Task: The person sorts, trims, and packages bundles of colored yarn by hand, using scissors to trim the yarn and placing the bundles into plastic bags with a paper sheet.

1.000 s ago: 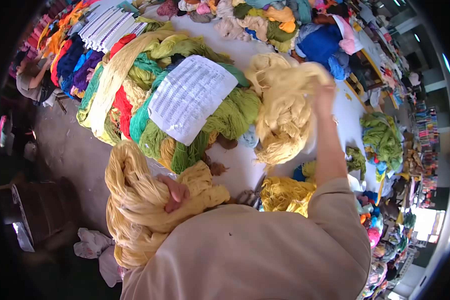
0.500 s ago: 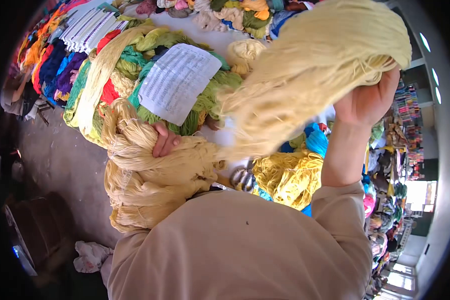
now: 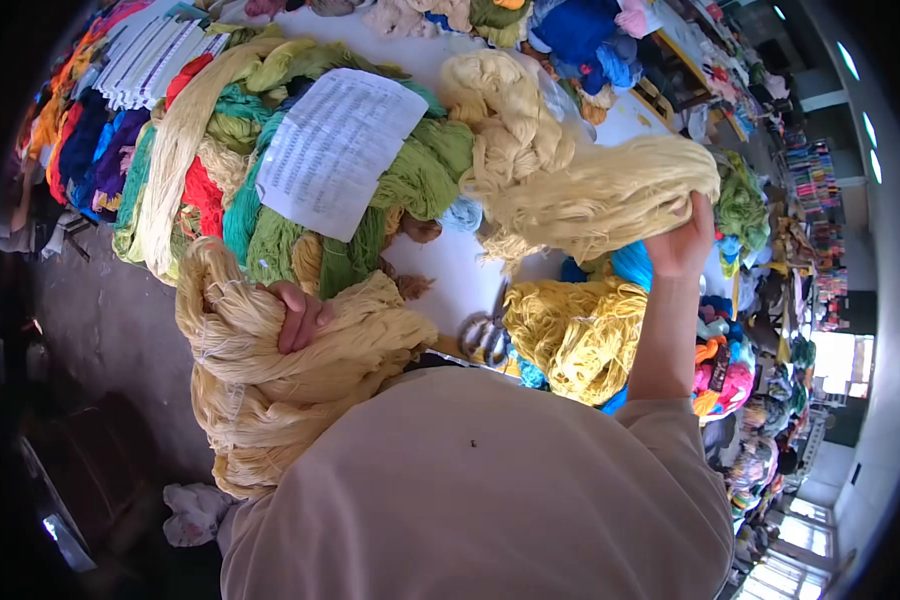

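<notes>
My left hand [image 3: 300,316] is wrapped over a thick bundle of cream yarn [image 3: 260,400] at the left front, against my body. Out to the right, my right hand [image 3: 687,240] grips the end of a pale yellow skein [image 3: 610,195]. That skein lies low over the white table [image 3: 450,270], its far end against a pile of cream yarn [image 3: 505,110]. Part of the right fingers is hidden by the yarn.
A printed sheet [image 3: 340,150] rests on green skeins [image 3: 425,170]. Golden yellow yarn [image 3: 575,340] sits between my arms, beside scissors [image 3: 482,338]. White booklets [image 3: 160,60] are stacked at the back left. A dark chair-like object [image 3: 90,455] stands lower left.
My right hand has come down and to the left with the pale skein, from a raised position onto the table pile. My left hand still holds its bundle, slightly lower and further left in view.
</notes>
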Motion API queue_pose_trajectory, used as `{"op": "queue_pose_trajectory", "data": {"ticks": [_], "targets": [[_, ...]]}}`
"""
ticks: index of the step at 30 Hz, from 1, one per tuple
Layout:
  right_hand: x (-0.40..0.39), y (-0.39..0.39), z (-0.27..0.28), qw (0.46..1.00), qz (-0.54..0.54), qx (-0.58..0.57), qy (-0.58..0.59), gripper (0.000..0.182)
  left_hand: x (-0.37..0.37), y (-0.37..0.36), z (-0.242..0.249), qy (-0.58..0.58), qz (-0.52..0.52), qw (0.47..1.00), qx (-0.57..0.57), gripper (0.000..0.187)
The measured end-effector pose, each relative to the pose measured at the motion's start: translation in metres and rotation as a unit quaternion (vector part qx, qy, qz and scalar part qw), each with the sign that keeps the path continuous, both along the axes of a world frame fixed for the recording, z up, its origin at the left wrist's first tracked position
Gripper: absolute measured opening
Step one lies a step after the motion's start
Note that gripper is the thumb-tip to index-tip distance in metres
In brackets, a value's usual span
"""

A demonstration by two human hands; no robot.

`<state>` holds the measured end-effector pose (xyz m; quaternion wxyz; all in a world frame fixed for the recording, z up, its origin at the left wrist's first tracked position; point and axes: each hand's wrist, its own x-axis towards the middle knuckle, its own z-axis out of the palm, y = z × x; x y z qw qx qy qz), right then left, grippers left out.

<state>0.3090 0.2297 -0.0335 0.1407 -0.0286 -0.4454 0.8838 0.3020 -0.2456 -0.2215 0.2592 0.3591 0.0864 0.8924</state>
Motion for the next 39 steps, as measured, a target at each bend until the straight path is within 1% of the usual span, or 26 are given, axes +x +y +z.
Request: {"op": "queue_pose_trajectory", "data": {"ticks": [1,3,4,6,8,9,11,12,13,14,15,16,18,19,21,23,24,25,26,28,30,33,34,36,37,39], "targets": [[0.007,0.012,-0.007,1.0,0.01,0.003,0.006,0.058,-0.001,0.0,0.001,-0.005,-0.001,1.0,-0.001,0.049],[0.024,0.026,-0.011,0.999,0.02,0.034,0.02,0.068,-0.006,0.002,0.006,0.046,-0.028,0.998,-0.032,0.049],[0.032,0.034,-0.014,0.999,-0.008,0.026,0.022,0.068,-0.009,0.004,0.011,0.042,-0.032,0.998,-0.033,0.049],[0.049,0.049,-0.015,0.997,-0.065,0.03,0.034,0.068,-0.013,0.011,0.019,0.088,-0.09,0.988,-0.089,0.052],[0.069,0.062,-0.007,0.995,-0.072,-0.011,0.071,0.065,-0.009,0.029,0.014,0.069,-0.12,0.987,-0.084,0.053],[0.077,0.069,-0.003,0.989,0.011,-0.064,0.135,0.061,-0.009,0.039,0.013,0.054,-0.145,0.985,-0.08,0.055],[0.094,0.072,0.014,0.977,0.04,-0.086,0.192,0.062,-0.017,0.053,0.021,0.07,-0.191,0.97,-0.134,0.05],[0.102,0.067,0.026,0.979,0.03,-0.065,0.191,0.062,-0.019,0.061,0.028,0.081,-0.201,0.961,-0.17,0.049],[0.114,0.07,0.032,0.975,0.003,-0.06,0.212,0.062,-0.031,0.074,0.029,0.131,-0.232,0.947,-0.177,0.049],[0.125,0.074,0.037,0.971,-0.024,-0.055,0.233,0.061,-0.028,0.087,0.046,0.142,-0.177,0.951,-0.208,0.049],[0.132,0.066,0.046,0.964,-0.017,-0.071,0.255,0.061,-0.024,0.101,0.062,0.154,-0.121,0.951,-0.238,0.05],[0.139,0.059,0.056,0.964,-0.003,-0.071,0.257,0.059,-0.021,0.113,0.061,0.062,-0.164,0.962,-0.21,0.05],[0.151,0.047,0.066,0.964,-0.002,-0.053,0.261,0.058,-0.021,0.135,0.063,0.168,-0.082,0.96,-0.208,0.048],[0.152,0.036,0.07,0.972,0.0,-0.064,0.224,0.059,-0.022,0.144,0.067,0.195,-0.079,0.957,-0.202,0.048],[0.144,0.012,0.076,0.992,-0.101,0.022,0.076,0.061,-0.023,0.158,0.069,0.137,-0.124,0.961,-0.207,0.052],[0.121,-0.015,0.08,0.981,-0.152,0.083,-0.088,0.06,-0.026,0.168,0.077,0.077,-0.176,0.963,-0.187,0.059],[0.114,-0.003,0.069,0.976,-0.109,0.134,-0.135,0.055,-0.031,0.178,0.062,0.195,-0.146,0.961,-0.131,0.062],[0.1,-0.004,0.061,0.959,-0.061,0.216,-0.171,0.045,-0.027,0.176,0.054,0.105,-0.187,0.97,-0.11,0.064],[0.088,-0.017,0.055,0.942,-0.071,0.254,-0.208,0.04,-0.023,0.174,0.046,0.013,-0.223,0.971,-0.083,0.067],[0.07,-0.017,0.037,0.902,0.01,0.322,-0.287,0.04,-0.035,0.164,0.043,0.066,-0.23,0.955,-0.177,0.07],[0.053,-0.01,0.02,0.877,0.096,0.357,-0.308,0.037,-0.05,0.15,0.04,0.094,-0.27,0.921,-0.266,0.075],[0.028,0.005,-0.009,0.848,0.166,0.386,-0.323,0.031,-0.043,0.133,0.021,0.039,-0.265,0.921,-0.284,0.078],[0.018,0.01,-0.018,0.831,0.169,0.404,-0.343,0.026,-0.032,0.132,0.005,0.026,-0.191,0.956,-0.223,0.079],[0.002,0.018,-0.031,0.828,0.197,0.388,-0.353,0.026,-0.028,0.13,-0.014,-0.01,-0.173,0.98,-0.096,0.082],[-0.003,0.017,-0.033,0.833,0.191,0.381,-0.353,0.025,-0.025,0.125,-0.017,-0.012,-0.166,0.981,-0.099,0.082],[-0.012,0.009,-0.028,0.821,0.223,0.4,-0.34,0.027,-0.02,0.122,-0.014,0.034,-0.081,0.983,-0.163,0.085]]}}
